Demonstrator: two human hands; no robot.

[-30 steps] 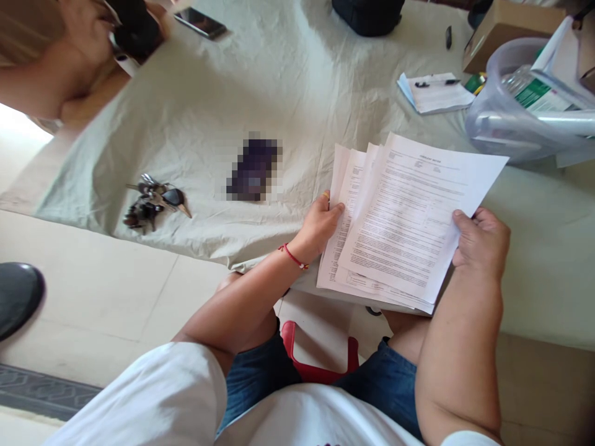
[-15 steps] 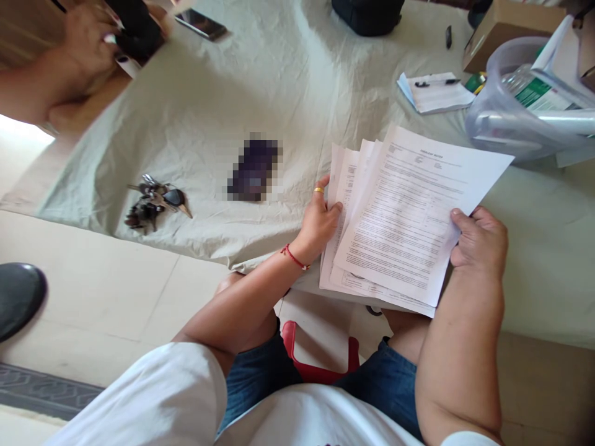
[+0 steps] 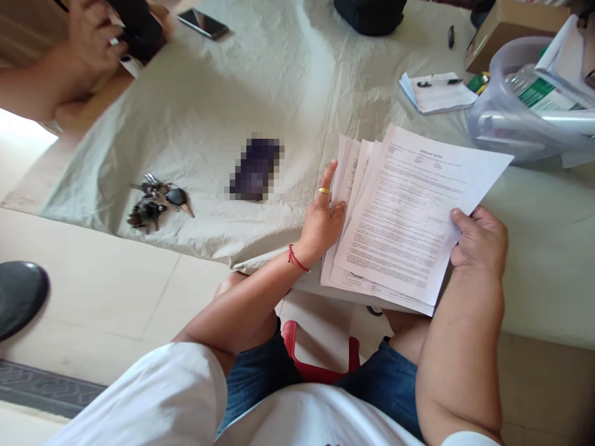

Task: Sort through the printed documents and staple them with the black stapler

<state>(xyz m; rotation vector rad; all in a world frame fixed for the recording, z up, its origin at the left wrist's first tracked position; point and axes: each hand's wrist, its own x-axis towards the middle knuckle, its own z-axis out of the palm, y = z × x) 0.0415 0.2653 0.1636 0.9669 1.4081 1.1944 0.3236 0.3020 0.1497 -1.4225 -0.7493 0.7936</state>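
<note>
Several printed sheets of paper (image 3: 400, 210) are fanned over the near edge of the table, the top sheet overlapping those to its left. My right hand (image 3: 481, 241) grips the right edge of the stack, thumb on top and fingers underneath. At the left edge, my left hand (image 3: 323, 220), with a gold ring and a red bracelet, has its thumb on the sheets and its ringed finger stretched up along their side. The other left fingers are hidden. To the left lie a blurred-out dark phone (image 3: 256, 170) and a bunch of keys (image 3: 160, 201).
A cloth-covered table (image 3: 297, 74) spans the view. At right stand a translucent plastic basket (image 3: 493, 118) with bottles and papers, a cardboard box (image 3: 511, 31) and a notepad with a pen (image 3: 437, 93). Another person's hand (image 3: 95, 37) is at upper left, near a phone (image 3: 203, 23).
My left hand has shifted slightly up and right, its ringed finger stretching higher. The leftmost sheets have bunched closer to the top one. My right hand stays put; the other person's hand has moved a little.
</note>
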